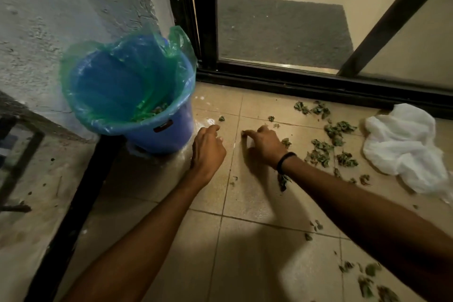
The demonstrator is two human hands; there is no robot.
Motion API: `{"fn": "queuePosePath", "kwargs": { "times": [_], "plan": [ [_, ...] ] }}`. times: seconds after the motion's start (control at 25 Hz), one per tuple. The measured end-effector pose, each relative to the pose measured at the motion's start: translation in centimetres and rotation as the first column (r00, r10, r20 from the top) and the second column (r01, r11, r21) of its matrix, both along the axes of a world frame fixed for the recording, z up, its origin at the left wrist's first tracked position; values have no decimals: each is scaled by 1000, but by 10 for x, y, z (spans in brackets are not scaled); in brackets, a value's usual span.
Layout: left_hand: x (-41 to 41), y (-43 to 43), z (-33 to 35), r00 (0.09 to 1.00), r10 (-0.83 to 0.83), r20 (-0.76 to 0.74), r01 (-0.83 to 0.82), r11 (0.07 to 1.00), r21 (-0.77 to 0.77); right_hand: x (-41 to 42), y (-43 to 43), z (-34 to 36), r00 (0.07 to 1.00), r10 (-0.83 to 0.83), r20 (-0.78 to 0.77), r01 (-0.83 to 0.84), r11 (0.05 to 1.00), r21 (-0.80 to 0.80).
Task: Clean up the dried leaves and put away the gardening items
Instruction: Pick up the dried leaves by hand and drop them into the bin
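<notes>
Dried green leaves (321, 152) lie scattered over the beige floor tiles, mostly right of centre. A blue bucket (169, 135) lined with a green plastic bag stands at the left by the wall, with some leaves at its bottom. My left hand (208, 147) hovers low over the tiles just right of the bucket, fingers curled; whether it holds leaves is hidden. My right hand (263, 142), with a black band on the wrist, rests on the floor, its fingertips pinching a small leaf piece. One tiny leaf (221, 118) lies just beyond my left hand.
A crumpled white cloth (407, 144) lies on the tiles at the right. A black-framed sliding glass door (282, 76) runs along the far side, with a dark mat behind it. A rough white wall is at the left. More leaves (367, 279) lie near the bottom right.
</notes>
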State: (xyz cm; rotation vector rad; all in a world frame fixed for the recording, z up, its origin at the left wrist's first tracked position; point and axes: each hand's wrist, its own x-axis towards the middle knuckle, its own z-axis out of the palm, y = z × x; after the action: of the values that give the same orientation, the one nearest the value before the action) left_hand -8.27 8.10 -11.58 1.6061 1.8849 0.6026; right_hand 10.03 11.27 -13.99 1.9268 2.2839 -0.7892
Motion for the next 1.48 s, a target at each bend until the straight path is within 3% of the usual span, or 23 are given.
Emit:
{"fn": "queuePosePath", "kwargs": {
  "times": [0.12, 0.24, 0.36, 0.48, 0.6, 0.72, 0.84, 1.0, 1.16, 1.28, 1.36, 1.48],
  "plan": [
    [12, 33, -16, 992, -15, -126, 9, 999, -46, -1, -24, -14, 1000, -13, 15, 10, 990, 143],
    [24, 57, -31, 978, -90, -189, 81, 995, -59, 5, -30, -15, 997, 2, -77, 13, 981, 196],
    [29, 65, -48, 952, -113, -283, 116, 993, -5, 12, -15, -4, 921, -239, -309, 290, 948, 133],
    [38, 56, -50, 979, -61, -193, 76, 995, 70, 30, 3, 13, 779, -457, -429, 480, 875, -61],
    [59, 31, -46, 995, -95, -13, 95, 987, 127, 65, 12, 13, 766, -515, -385, 547, 836, -29],
    [78, 15, -51, 985, -162, 66, 151, 977, 148, 89, 8, 2, 860, -463, -215, 468, 883, -28],
    [90, 24, -56, 987, -159, -8, 159, 979, 129, 89, -7, -13, 945, -322, -55, 322, 947, -10],
    [95, 48, -60, 972, -149, -180, 167, 982, 89, 74, -25, -24, 967, -232, -103, 246, 959, 142],
    [98, 55, -73, 938, -200, -282, 231, 970, 79, 67, -31, -28, 998, -5, -67, 22, 965, 262],
    [107, 61, -76, 938, -225, -264, 259, 960, 103, 73, -28, -17, 982, -132, -134, 161, 956, 244],
    [117, 71, -73, 927, -288, -242, 316, 945, 85, 87, -19, -4, 950, -262, -172, 288, 946, 149],
    [130, 84, -71, 866, -422, -269, 450, 892, 50, 104, -21, 16, 956, -255, -148, 249, 967, -57]
  ]
}}
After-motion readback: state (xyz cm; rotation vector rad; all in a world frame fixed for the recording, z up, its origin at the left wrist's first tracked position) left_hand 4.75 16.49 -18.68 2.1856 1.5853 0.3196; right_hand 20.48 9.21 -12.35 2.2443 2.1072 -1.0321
